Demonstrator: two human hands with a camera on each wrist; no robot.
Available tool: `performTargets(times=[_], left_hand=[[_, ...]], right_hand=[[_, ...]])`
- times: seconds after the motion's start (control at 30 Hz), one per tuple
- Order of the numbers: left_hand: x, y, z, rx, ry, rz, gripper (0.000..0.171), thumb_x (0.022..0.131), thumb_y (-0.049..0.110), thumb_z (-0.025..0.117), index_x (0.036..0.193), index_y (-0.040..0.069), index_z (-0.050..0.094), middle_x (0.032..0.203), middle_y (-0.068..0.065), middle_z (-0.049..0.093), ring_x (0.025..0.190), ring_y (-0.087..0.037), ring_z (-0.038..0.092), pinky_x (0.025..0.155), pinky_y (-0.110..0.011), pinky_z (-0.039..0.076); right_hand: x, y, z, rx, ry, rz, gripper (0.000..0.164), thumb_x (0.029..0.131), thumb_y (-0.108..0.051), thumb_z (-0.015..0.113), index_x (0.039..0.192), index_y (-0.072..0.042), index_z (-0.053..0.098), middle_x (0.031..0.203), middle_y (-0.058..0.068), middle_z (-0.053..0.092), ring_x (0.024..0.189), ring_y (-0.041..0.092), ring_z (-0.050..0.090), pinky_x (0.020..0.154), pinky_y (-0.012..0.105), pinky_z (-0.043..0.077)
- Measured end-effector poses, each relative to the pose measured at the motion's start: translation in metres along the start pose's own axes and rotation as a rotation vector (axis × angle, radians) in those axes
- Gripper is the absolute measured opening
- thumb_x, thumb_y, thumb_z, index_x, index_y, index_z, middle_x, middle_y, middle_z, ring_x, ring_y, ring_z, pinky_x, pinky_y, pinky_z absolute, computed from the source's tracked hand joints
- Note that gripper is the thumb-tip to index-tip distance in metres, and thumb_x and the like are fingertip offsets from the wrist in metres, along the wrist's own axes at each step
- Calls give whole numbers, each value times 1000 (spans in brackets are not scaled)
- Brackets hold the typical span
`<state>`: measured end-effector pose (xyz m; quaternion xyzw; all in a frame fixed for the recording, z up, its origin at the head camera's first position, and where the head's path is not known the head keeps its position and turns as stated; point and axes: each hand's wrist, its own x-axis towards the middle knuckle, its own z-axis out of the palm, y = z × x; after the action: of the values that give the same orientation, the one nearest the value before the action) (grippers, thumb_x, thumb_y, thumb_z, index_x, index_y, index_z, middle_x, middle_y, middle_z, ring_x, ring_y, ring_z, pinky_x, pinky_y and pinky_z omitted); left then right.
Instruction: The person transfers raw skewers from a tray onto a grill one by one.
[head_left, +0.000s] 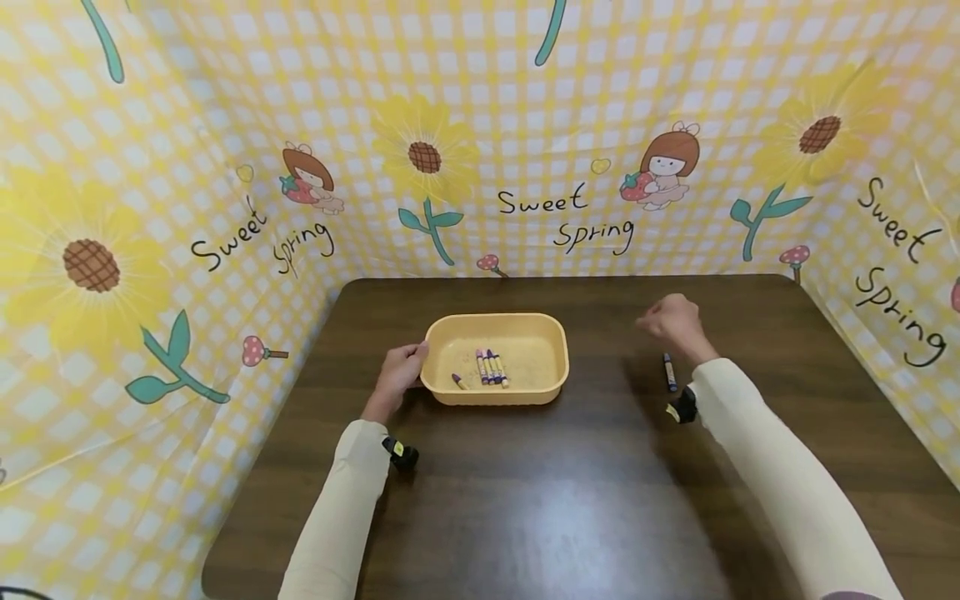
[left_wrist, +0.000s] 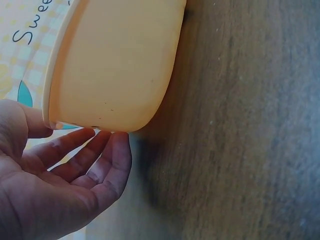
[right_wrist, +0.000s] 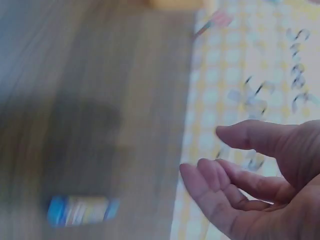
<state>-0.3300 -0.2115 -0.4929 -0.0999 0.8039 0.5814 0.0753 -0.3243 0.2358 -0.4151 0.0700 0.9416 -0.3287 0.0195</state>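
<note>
A yellow plastic basin (head_left: 525, 399) stands on the dark wooden table, with several crayons (head_left: 491, 367) inside it; one short dark-tipped crayon (head_left: 460, 382) lies apart from the group. My left hand (head_left: 400, 372) holds the basin's left end. In the left wrist view, the thumb is at the rim and the fingertips (left_wrist: 120, 142) touch the outer wall from below. To the basin's right, my right hand (head_left: 673, 327) hovers over the table, thumb and fingers apart with nothing between them. A blue crayon (head_left: 670, 372) lies on the table just below that hand; it is blurred in the right wrist view.
The dark wooden table (head_left: 555, 500) extends in front of the basin and to both sides. A yellow checked cloth (head_left: 525, 125) printed with sunflowers hangs behind the table and along both sides. Black wrist cameras (head_left: 402, 454) sit on both forearms.
</note>
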Motion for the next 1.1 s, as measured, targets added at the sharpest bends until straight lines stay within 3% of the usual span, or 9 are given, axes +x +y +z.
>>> performTargets(times=[0.13,0.23,0.33,0.47,0.6,0.7,0.8,0.97,1.1], left_hand=[[0,-1,1,1,7,13,52,108,39,48,138,-2,59,124,-24,65,89,-19,70,73,-27,60],[-2,-2,2,-1,19,7,53,108,41,47,137,-1,60,123,-22,66,90,-19,69,73,-26,60],[-2,-3,1,-1,34,-1,53,108,42,47,137,0,61,123,-20,66,92,-20,69,74,-26,60],[-3,-3,2,-1,49,2,52,108,41,47,137,0,60,123,-21,66,94,-21,69,74,-26,60],[-6,-2,4,2,60,16,51,108,39,48,135,-1,61,119,-21,67,89,-20,69,71,-26,59],[-6,-4,5,-1,65,18,49,108,38,48,133,-2,63,115,-21,68,86,-19,69,69,-25,59],[-6,-6,6,-3,71,26,48,108,36,49,131,-3,64,111,-20,69,83,-17,68,67,-25,59],[-7,-6,7,-7,87,47,47,107,36,51,130,-4,65,109,-21,69,81,-17,68,68,-26,59],[-8,-4,5,-2,90,44,48,108,37,50,131,-2,64,114,-22,69,85,-19,68,69,-25,59]], right_hand=[[4,-42,16,275,-34,25,33,91,-17,75,113,7,70,96,15,75,69,13,72,82,37,62],[7,-72,37,477,-66,26,31,92,-10,74,116,7,64,107,18,69,84,25,75,82,34,62],[9,-99,62,544,-93,16,28,92,-8,73,115,6,64,112,20,68,95,34,73,86,38,62],[5,-125,95,514,-166,-45,21,92,-6,71,109,6,67,112,22,68,100,37,70,86,40,61],[-1,-138,122,437,-238,-111,6,92,-1,69,87,4,68,106,22,71,101,41,69,87,45,61],[-2,-141,140,336,-253,-142,29,92,-1,69,65,-5,59,82,14,70,89,38,71,83,46,62],[1,-142,155,243,-259,-179,48,92,-3,69,52,-13,45,55,3,52,58,26,62,66,37,61],[8,-141,177,115,-211,-253,58,84,1,70,43,-16,33,42,-6,27,40,9,26,44,23,28],[10,-143,187,85,-197,-237,55,80,6,66,43,-16,31,43,-6,22,41,10,22,43,24,21]])
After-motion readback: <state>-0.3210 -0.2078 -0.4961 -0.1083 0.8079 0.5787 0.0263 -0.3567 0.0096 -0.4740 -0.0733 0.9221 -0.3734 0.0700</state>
